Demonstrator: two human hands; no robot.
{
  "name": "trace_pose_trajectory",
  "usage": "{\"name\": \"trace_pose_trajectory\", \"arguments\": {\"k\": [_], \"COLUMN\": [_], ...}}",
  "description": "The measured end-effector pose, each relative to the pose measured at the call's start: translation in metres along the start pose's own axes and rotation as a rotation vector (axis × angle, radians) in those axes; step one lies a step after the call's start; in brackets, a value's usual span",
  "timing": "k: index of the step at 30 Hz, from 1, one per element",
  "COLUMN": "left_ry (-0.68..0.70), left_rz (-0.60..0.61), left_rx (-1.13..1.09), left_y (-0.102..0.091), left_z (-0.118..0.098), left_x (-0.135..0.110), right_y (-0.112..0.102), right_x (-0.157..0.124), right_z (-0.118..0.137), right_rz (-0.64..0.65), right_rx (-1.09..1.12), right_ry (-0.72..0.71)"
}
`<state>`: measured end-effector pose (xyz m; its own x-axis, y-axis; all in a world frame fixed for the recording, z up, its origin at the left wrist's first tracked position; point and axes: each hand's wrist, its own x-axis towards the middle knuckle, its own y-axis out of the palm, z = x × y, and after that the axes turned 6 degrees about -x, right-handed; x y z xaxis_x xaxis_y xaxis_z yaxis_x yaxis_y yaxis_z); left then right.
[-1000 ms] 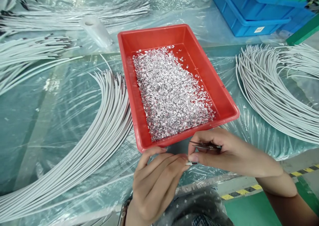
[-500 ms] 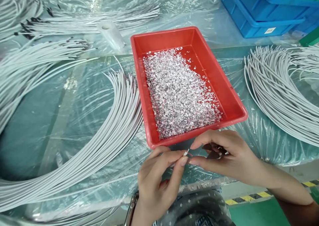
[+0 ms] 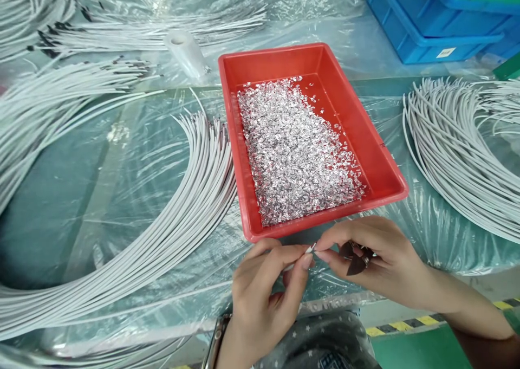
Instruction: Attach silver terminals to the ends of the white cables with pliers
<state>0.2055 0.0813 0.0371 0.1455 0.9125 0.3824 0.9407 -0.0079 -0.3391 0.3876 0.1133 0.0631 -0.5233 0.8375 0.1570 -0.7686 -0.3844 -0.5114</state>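
My left hand [image 3: 270, 293] is closed, pinching a white cable between thumb and forefinger close to its end. Thin wire ends [image 3: 312, 247] stick out of that cable just past the fingertips. Thumb and forefinger of my right hand [image 3: 371, 250] meet at these wire ends and pinch them. A dark, flat-bladed object [image 3: 357, 260] lies under the curled fingers of the right hand; its kind I cannot make out. Just beyond both hands is a red tray [image 3: 325, 215] holding a spread of small silvery foil scraps [image 3: 300, 157].
White cable bundles [image 3: 195, 190] curve across the left, with another coil [image 3: 455, 152] at the right. A clear plastic roll [image 3: 186, 54] stands behind the tray. Blue bins [image 3: 434, 27] are stacked at the back right. Plastic sheeting covers the table [image 3: 134, 195].
My right thumb and forefinger have closed together on the wire ends, where they were apart before. The dark object has tilted down in the right hand. The view has shifted slightly.
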Motion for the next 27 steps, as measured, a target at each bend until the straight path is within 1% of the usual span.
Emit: {"name": "trace_pose_trajectory", "arguments": {"k": [5, 8, 11, 14, 16, 19, 21, 22, 24, 26, 27], "left_ry": [0.027, 0.044, 0.042, 0.011, -0.035, -0.103, -0.133, -0.131, -0.074, 0.116, 0.148], "left_rz": [-0.012, -0.029, -0.020, -0.017, -0.012, -0.013, -0.016, -0.012, 0.009, 0.026, 0.084], "left_rx": [0.062, 0.083, 0.066, 0.033, -0.021, -0.138, -0.191, -0.194, -0.144, -0.039, 0.024], "left_y": [0.002, 0.002, 0.002, 0.001, 0.001, -0.002, -0.006, -0.008, -0.010, -0.005, 0.000], "left_z": [0.002, 0.003, 0.003, 0.004, 0.004, 0.001, -0.005, -0.007, -0.009, -0.001, 0.007], "left_x": [0.000, 0.000, -0.001, -0.003, -0.001, 0.002, -0.002, -0.008, -0.031, -0.067, -0.087], "right_y": [0.000, -0.001, -0.003, -0.003, -0.004, -0.006, -0.010, -0.013, -0.019, -0.024, -0.024], "right_x": [0.000, 0.002, 0.005, 0.006, 0.005, 0.005, 0.005, 0.005, 0.005, 0.004, 0.003], "right_z": [-0.001, 0.000, 0.003, 0.005, 0.005, 0.001, -0.004, -0.007, -0.013, -0.017, -0.020], "right_rz": [0.009, 0.016, 0.014, -0.022, -0.119, -0.374, -0.537, -0.606, -0.710, -0.759, -0.759], "right_rx": [0.065, 0.152, 0.224, 0.199, 0.105, -0.081, -0.115, -0.102, -0.062, -0.070, -0.070], "right_ry": [0.032, 0.091, 0.158, 0.190, 0.193, 0.230, 0.290, 0.324, 0.386, 0.424, 0.422]}}
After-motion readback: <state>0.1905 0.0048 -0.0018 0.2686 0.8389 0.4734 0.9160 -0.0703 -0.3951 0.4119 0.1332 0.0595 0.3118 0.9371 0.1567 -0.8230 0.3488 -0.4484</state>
